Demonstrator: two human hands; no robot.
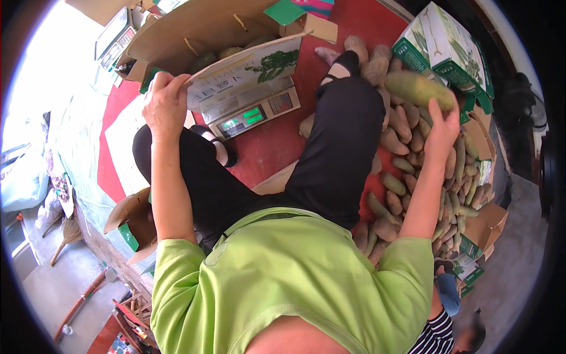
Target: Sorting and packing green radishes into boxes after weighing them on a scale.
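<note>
One tuber (415,88) gripped, right hand (443,127) | left hand (165,105) grips carton (244,69) | red surface (268,150) | grey floor (516,253)

I see a lime-green shirt (318,265) above plain black trousers (348,141). The lifted tuber (415,88) shows me mottled yellowish green; the pile (394,184) mixes brown, pinkish and green. The box (253,65) is brown inside, white outside with dark-green leaves. The scale's display (253,115) glows green. The surface (277,159) is red.
</note>
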